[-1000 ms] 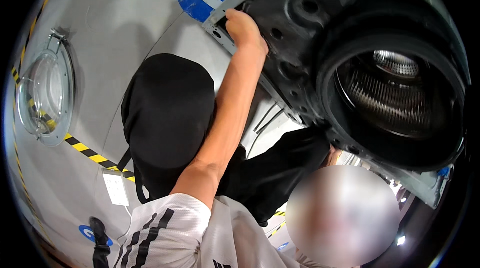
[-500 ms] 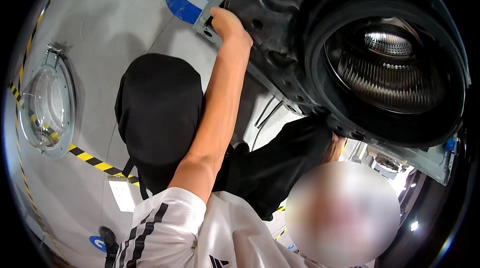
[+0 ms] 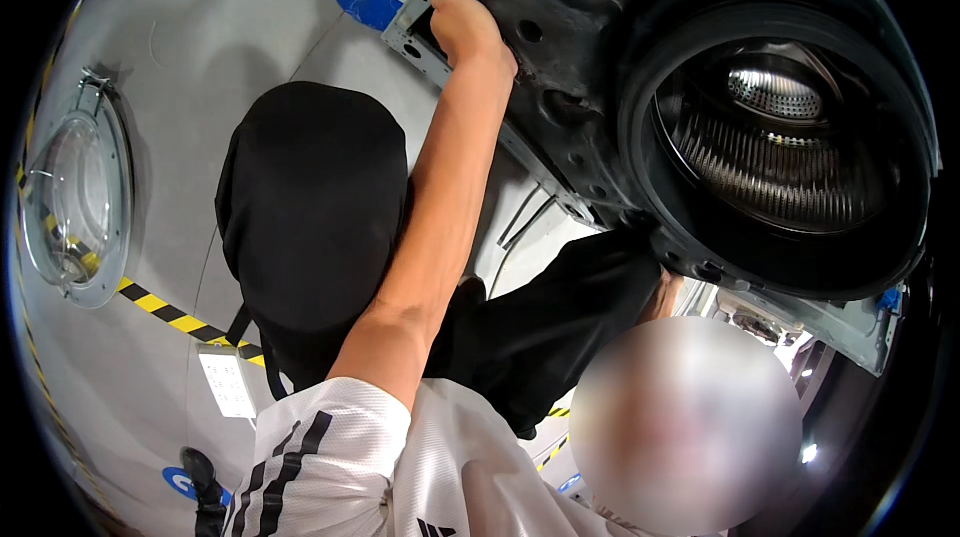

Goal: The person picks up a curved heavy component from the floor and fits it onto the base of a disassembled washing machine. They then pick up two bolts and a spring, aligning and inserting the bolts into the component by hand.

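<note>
A front-loading washing machine without its front panel tilts at the upper right, its black rubber door gasket around a ribbed steel drum. My left arm reaches up to the machine's left side. There my left hand is closed over the pale metal cabinet edge, next to the black tub front. Part of my right hand shows under the machine's lower edge, past my black-trousered knee. Its fingers are hidden, so I cannot tell what it grips.
A round glass washer door in a grey ring is at the far left. Yellow-and-black tape crosses the grey floor. Beside it lies a white power strip. Black cables run below the machine. A blurred disc covers the lower right.
The view has shifted a little, so the glass door and power strip appear farther left. My left hand stays on the cabinet edge, and my right hand stays under the machine.
</note>
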A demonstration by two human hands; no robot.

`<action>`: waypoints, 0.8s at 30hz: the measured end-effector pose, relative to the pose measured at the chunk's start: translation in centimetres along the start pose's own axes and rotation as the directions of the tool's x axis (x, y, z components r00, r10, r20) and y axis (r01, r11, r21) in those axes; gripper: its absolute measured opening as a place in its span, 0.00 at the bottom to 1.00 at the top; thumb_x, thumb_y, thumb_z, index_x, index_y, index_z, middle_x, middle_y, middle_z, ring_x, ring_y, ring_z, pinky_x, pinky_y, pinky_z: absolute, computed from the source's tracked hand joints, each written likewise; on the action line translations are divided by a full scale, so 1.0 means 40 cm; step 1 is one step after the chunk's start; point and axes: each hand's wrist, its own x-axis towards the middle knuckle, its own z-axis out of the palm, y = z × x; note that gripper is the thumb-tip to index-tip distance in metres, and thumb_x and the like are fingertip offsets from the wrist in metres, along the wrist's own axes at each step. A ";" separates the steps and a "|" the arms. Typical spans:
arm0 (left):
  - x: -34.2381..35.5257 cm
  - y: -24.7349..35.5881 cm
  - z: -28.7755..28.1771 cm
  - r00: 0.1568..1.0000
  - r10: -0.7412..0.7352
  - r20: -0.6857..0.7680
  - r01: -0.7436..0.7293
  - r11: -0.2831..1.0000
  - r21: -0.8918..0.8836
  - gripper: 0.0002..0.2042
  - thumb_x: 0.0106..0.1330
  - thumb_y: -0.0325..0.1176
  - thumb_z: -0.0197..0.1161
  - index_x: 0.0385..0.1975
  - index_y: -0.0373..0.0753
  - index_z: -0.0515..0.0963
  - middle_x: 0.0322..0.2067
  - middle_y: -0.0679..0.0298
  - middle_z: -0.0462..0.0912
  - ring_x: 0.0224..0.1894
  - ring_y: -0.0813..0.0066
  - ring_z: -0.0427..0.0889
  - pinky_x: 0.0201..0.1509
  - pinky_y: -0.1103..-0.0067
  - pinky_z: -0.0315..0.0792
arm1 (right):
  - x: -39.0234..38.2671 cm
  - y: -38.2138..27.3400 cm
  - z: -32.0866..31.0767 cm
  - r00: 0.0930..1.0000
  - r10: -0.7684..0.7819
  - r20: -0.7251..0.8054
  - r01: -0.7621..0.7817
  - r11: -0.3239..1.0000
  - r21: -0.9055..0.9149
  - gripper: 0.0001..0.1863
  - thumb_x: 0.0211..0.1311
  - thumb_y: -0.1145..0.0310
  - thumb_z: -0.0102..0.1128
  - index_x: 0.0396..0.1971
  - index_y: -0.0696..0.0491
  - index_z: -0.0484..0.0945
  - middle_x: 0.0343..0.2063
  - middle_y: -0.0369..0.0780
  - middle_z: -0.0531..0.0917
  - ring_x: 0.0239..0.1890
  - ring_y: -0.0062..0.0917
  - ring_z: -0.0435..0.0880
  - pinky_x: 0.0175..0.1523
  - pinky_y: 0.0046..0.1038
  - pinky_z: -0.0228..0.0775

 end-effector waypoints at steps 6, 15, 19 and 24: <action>0.005 -0.011 0.009 0.999 -0.037 0.019 0.037 0.999 -0.011 0.30 0.65 0.48 0.32 0.61 0.31 0.51 0.63 0.54 0.52 0.62 0.60 0.58 0.62 0.68 0.56 | 0.010 -0.036 -0.020 1.000 -0.021 0.005 0.021 1.000 0.001 0.18 0.57 0.57 0.41 0.37 0.54 0.72 0.34 0.42 0.76 0.30 0.37 0.75 0.29 0.37 0.68; -0.003 0.007 0.005 0.997 -0.019 -0.068 0.023 0.998 0.055 0.26 0.63 0.45 0.34 0.56 0.36 0.64 0.58 0.50 0.62 0.58 0.55 0.64 0.60 0.69 0.60 | -0.017 -0.024 -0.023 0.999 -0.039 -0.027 0.038 0.999 -0.031 0.17 0.57 0.59 0.40 0.35 0.54 0.73 0.31 0.42 0.77 0.27 0.37 0.76 0.26 0.36 0.68; 0.002 0.007 0.017 0.998 -0.006 -0.065 0.011 0.997 0.071 0.25 0.62 0.45 0.35 0.54 0.37 0.66 0.57 0.49 0.63 0.56 0.56 0.67 0.58 0.71 0.62 | -0.010 -0.014 -0.028 0.999 -0.030 -0.041 0.030 1.000 -0.004 0.16 0.58 0.60 0.39 0.34 0.54 0.74 0.30 0.42 0.78 0.26 0.37 0.76 0.24 0.36 0.68; 0.019 -0.045 0.018 0.983 0.180 -0.026 -0.175 0.977 0.123 0.22 0.64 0.40 0.40 0.47 0.27 0.70 0.47 0.53 0.73 0.46 0.60 0.73 0.51 0.68 0.68 | 0.013 0.045 -0.075 0.998 -0.024 -0.064 0.032 0.993 0.114 0.16 0.58 0.61 0.39 0.33 0.54 0.74 0.29 0.42 0.78 0.25 0.37 0.76 0.22 0.36 0.68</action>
